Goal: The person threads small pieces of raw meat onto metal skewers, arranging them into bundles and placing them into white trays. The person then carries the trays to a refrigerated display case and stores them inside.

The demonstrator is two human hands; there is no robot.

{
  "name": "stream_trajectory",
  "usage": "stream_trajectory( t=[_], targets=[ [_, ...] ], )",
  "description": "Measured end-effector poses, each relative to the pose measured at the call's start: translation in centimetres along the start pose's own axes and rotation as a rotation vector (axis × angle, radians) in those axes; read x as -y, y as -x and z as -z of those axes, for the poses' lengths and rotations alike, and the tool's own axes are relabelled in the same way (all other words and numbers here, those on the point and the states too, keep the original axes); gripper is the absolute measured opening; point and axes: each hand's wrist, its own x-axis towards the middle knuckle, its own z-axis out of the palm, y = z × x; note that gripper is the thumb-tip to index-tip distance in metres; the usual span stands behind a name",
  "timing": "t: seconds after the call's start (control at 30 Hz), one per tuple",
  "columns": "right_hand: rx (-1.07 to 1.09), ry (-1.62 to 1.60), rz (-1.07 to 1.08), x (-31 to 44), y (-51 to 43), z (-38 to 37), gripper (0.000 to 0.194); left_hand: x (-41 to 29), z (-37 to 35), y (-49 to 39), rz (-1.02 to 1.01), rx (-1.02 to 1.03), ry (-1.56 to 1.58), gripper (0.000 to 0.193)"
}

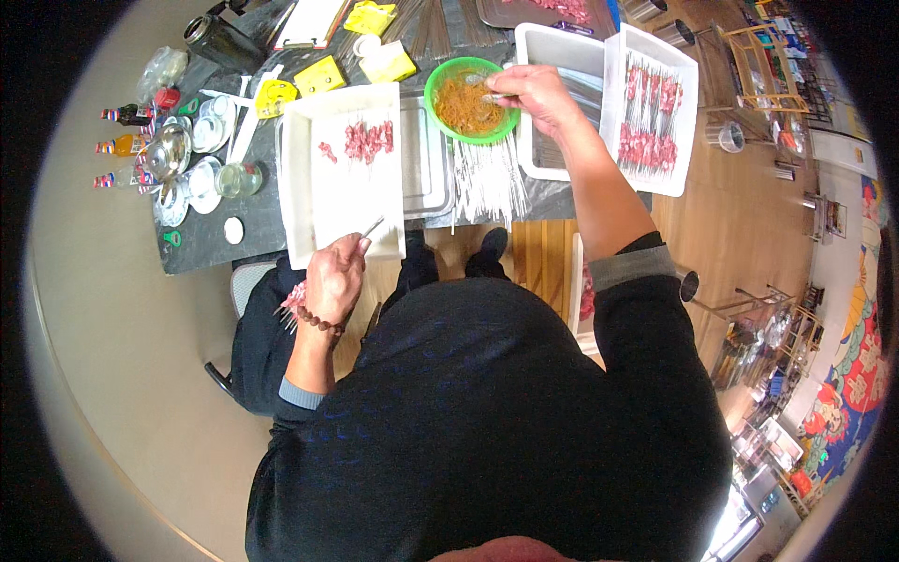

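Note:
Over the near left edge of a white plastic tub, my left hand grips a bundle of metal skewers; their tips stick out past the fingers, and raw meat threaded on them shows beyond the wrist. Several meat skewers lie in that tub. My right hand is at the right rim of a green bowl of orange-brown shreds, its fingertips pinching something small and clear or shiny that I cannot identify. Bare skewers lie fanned out below the bowl.
A metal tray sits between tub and bowl. At right, a white tub with loaded skewers leans on another white tub. Bottles, saucers, a glass jar and yellow packets stand at left. Someone's dark-clothed leg is beside me.

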Motion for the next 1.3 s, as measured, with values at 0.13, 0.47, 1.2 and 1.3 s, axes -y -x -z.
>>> stream_trajectory(
  t=[0.13, 0.47, 1.2, 1.3],
  targets=[
    [0.123, -0.400, 0.036, 0.6, 3.9, 1.5, 0.017, -2.5, -1.1, -0.6, -0.179, 0.015, -0.191, 0.021],
    [0.044, -0.563, 0.251, -1.8, 18.1, 6.6, 0.012, -8.2, -10.4, -11.3, -0.437, 0.459, -1.286, 0.018],
    [0.014, -0.351, 0.274, -1.2, 29.1, 11.1, 0.038, -20.7, -8.7, -4.7, -0.460, 0.433, -0.253, 0.028],
    [0.088, -0.073, 0.400, 0.2, 29.1, 8.5, 0.041, -23.2, -7.4, -3.2, -0.340, 0.531, -0.132, 0.034]
  ],
)
